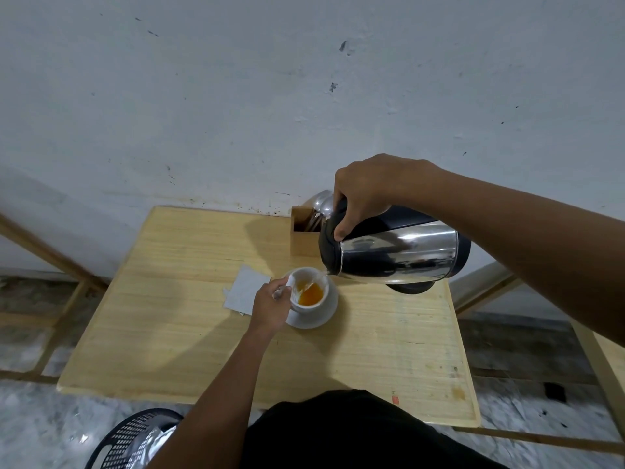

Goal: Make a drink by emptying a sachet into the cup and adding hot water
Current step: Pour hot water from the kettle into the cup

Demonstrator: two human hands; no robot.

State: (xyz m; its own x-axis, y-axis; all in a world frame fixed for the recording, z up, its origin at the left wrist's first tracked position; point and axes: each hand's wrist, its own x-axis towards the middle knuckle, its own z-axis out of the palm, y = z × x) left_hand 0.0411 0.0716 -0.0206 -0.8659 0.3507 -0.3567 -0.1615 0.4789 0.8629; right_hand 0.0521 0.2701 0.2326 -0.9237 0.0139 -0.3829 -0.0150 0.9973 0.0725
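A white cup (306,308) stands on a white saucer (326,314) near the middle of the wooden table (189,333). Orange liquid fills its bottom. My left hand (272,308) grips the cup's handle side. My right hand (363,194) is closed on the black handle of a steel kettle (399,255), which is tilted with its spout over the cup's rim. A thin stream of water runs from the spout into the cup. An empty grey sachet (245,292) lies flat on the table just left of the cup.
A wooden box (302,243) holding spoons stands at the table's back edge, behind the kettle. A dark plastic basket (125,441) sits on the floor at lower left. Wooden frames (480,286) flank the table. A white wall rises behind.
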